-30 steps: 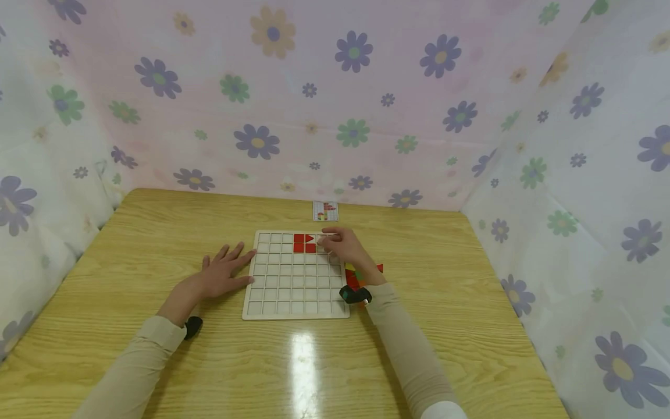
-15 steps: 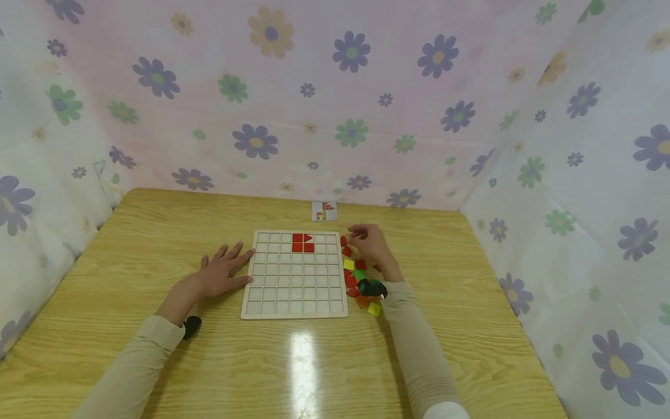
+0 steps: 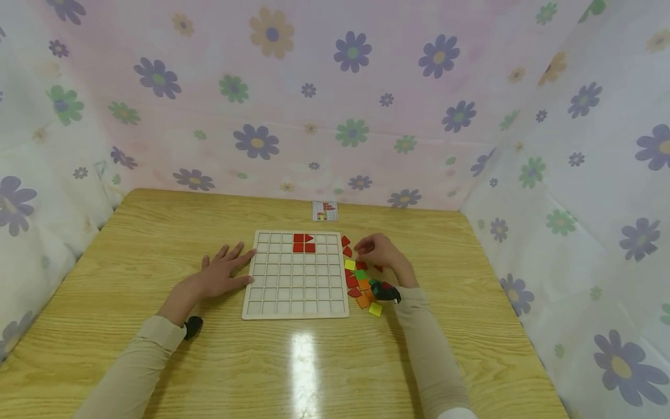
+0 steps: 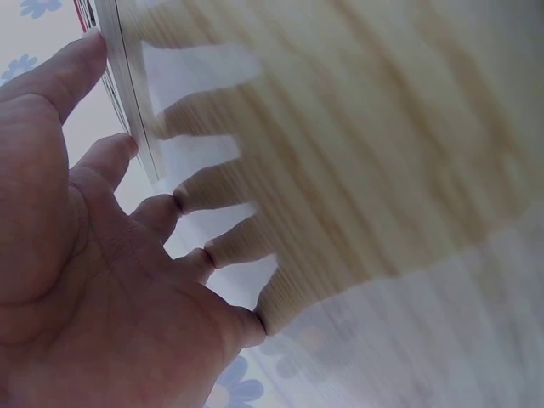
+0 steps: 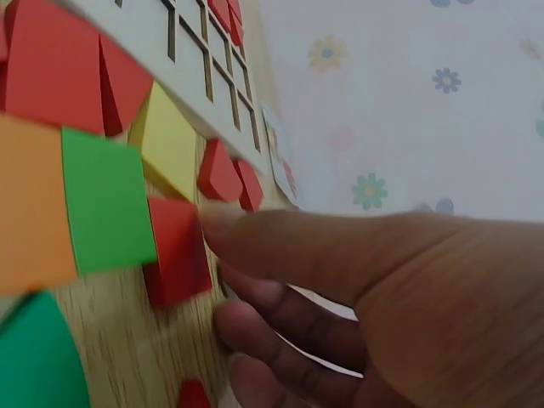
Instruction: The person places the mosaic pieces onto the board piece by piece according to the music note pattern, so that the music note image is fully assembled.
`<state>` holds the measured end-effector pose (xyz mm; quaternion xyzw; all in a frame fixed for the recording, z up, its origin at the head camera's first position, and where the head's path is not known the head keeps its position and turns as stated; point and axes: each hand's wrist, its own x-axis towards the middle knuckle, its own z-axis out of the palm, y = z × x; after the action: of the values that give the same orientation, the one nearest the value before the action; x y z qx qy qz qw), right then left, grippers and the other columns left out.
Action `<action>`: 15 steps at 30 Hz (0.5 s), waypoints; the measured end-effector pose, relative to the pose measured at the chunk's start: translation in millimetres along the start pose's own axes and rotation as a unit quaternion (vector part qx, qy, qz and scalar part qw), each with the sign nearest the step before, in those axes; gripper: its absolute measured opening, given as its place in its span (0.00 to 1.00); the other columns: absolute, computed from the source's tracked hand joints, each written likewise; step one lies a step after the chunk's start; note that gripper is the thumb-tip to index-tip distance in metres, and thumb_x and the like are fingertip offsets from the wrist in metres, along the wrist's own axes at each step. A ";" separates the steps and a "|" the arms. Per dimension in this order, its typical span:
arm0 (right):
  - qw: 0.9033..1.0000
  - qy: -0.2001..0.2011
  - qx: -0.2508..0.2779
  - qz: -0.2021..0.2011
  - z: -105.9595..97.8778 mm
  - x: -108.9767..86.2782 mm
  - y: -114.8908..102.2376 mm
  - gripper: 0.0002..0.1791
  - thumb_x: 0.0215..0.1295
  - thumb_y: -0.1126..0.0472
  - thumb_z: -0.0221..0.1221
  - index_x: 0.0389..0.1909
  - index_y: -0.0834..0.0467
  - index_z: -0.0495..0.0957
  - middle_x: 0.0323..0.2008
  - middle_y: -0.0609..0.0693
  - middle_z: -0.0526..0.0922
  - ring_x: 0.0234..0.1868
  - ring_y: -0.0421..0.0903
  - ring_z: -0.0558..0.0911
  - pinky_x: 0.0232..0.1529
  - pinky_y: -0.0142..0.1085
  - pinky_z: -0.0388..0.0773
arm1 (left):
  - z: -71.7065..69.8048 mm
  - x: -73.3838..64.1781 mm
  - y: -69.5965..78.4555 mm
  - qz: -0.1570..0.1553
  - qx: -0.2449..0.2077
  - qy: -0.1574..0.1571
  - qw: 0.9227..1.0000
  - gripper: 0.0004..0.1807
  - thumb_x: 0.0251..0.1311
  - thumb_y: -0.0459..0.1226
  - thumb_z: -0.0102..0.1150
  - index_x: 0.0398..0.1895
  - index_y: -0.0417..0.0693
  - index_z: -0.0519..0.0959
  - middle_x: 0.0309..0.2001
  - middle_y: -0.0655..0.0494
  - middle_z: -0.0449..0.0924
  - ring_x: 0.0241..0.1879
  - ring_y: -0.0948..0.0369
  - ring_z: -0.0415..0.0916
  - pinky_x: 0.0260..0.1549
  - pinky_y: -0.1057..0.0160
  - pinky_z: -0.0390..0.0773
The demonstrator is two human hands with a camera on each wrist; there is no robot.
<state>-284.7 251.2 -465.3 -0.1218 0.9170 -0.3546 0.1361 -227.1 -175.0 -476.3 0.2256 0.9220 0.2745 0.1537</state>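
A pale wooden grid board (image 3: pixel 295 318) lies flat on the table. Several red blocks (image 3: pixel 299 248), squares and one triangle, sit in its upper cells. My left hand (image 3: pixel 218 276) is spread flat beside the board, thumb and a fingertip touching its left edge. To the right of the board, my right hand (image 3: pixel 384 254) hovers with loosely bent fingers over loose blocks. In the right wrist view its thumb tip is right by a red block (image 5: pixel 178 253); whether they touch is unclear. A green block (image 5: pixel 109 200) and a yellow block (image 5: pixel 166 140) lie close by.
More red, orange and yellow blocks (image 3: pixel 376 309) lie scattered along the board's right edge. A small printed pattern card (image 3: pixel 325 211) lies behind the board. Flowered curtains (image 3: pixel 309 116) enclose the wooden table's (image 3: pixel 209 372) back and sides.
My right hand has moved off the board's upper right, first rightward, then slightly nearer and over the loose blocks. The left hand and the red blocks on the board stay in place.
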 end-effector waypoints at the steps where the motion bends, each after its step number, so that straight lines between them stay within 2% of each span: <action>1: 1.000 -0.010 -0.001 -0.003 -1.6 -1.9 1.9 0.13 0.66 0.66 0.67 0.49 0.68 0.85 0.42 0.60 0.87 0.42 0.52 0.85 0.46 0.42 0.82 | 0.2 0.1 0.0 0.000 0.001 0.000 1.000 0.41 0.74 0.54 0.54 0.81 0.47 0.55 0.81 0.34 0.40 0.77 0.29 0.30 0.63 0.18 0.32; 7: 0.997 -0.061 -0.002 -0.041 -10.1 -12.4 10.6 0.13 0.65 0.70 0.64 0.50 0.69 0.84 0.46 0.62 0.87 0.44 0.53 0.85 0.47 0.43 0.82 | 0.7 -0.2 0.7 -0.001 0.004 -0.002 1.000 0.40 0.74 0.54 0.54 0.81 0.47 0.55 0.81 0.33 0.40 0.77 0.28 0.30 0.63 0.18 0.32; 15: 0.997 -0.071 -0.002 -0.043 -11.4 -18.6 13.1 0.11 0.65 0.69 0.66 0.48 0.66 0.86 0.46 0.59 0.87 0.38 0.46 0.82 0.41 0.38 0.81 | -0.3 0.5 0.7 -0.002 0.001 -0.002 1.000 0.40 0.74 0.53 0.54 0.81 0.46 0.55 0.81 0.33 0.40 0.77 0.29 0.30 0.63 0.18 0.31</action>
<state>-272.9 273.6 -463.1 -0.1861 0.8996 -0.3486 0.1858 -227.4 -174.4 -475.8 0.2241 0.9225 0.2727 0.1562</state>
